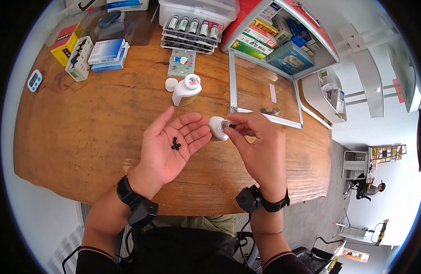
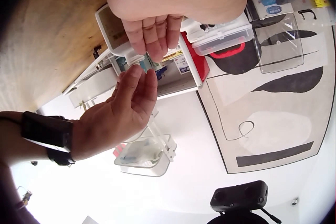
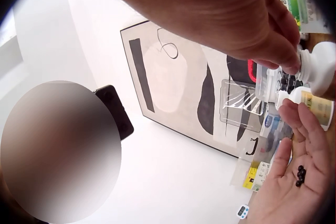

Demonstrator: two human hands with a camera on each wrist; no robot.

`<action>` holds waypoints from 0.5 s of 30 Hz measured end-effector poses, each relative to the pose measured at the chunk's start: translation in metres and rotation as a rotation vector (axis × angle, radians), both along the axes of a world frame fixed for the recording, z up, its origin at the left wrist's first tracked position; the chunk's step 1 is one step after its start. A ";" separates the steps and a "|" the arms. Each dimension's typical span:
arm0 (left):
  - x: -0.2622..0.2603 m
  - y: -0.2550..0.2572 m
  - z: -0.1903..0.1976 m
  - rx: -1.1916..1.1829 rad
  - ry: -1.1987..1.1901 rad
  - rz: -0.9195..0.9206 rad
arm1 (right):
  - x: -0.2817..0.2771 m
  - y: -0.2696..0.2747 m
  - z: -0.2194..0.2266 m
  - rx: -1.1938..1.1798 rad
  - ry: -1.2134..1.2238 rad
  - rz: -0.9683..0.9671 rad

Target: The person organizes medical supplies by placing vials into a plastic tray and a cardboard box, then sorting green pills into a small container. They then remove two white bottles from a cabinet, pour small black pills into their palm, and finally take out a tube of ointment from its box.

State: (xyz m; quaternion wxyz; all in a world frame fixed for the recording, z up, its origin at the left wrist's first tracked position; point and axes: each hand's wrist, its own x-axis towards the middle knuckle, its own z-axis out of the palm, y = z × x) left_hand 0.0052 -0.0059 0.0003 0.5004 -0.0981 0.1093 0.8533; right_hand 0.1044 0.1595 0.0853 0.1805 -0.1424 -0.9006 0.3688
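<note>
My left hand (image 1: pixel 167 148) is palm up, fingers extended, with several small black pills (image 1: pixel 175 144) on the palm. Right of its fingertips is an uncapped white bottle (image 1: pixel 217 128), its mouth facing my right hand (image 1: pixel 265 148). Between thumb and fingers, my right hand pinches a few black pills (image 1: pixel 232 126) at that mouth. The right wrist view shows the bottle (image 3: pixel 320 69) beside the right fingers and the pills (image 3: pixel 300 175) in the left palm (image 3: pixel 294 192). Whether the left fingertips touch the bottle, I cannot tell.
Behind stand a capped white bottle (image 1: pixel 186 91) and a loose white cap (image 1: pixel 171 84). Further back are a Hello Kitty card (image 1: pixel 181 63), stacked trays of vials (image 1: pixel 190 36) and medicine boxes (image 1: pixel 106 51). A cabinet with a glass door (image 1: pixel 265 86) is at the right.
</note>
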 end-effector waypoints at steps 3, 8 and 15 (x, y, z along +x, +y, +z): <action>0.000 0.000 0.000 -0.009 0.003 0.000 | 0.000 0.000 0.000 0.016 0.005 0.003; 0.000 0.000 0.001 -0.003 0.008 -0.001 | 0.000 -0.001 0.002 0.023 0.020 0.005; 0.000 0.000 0.000 0.001 0.016 -0.002 | 0.001 -0.001 0.000 0.036 0.004 0.008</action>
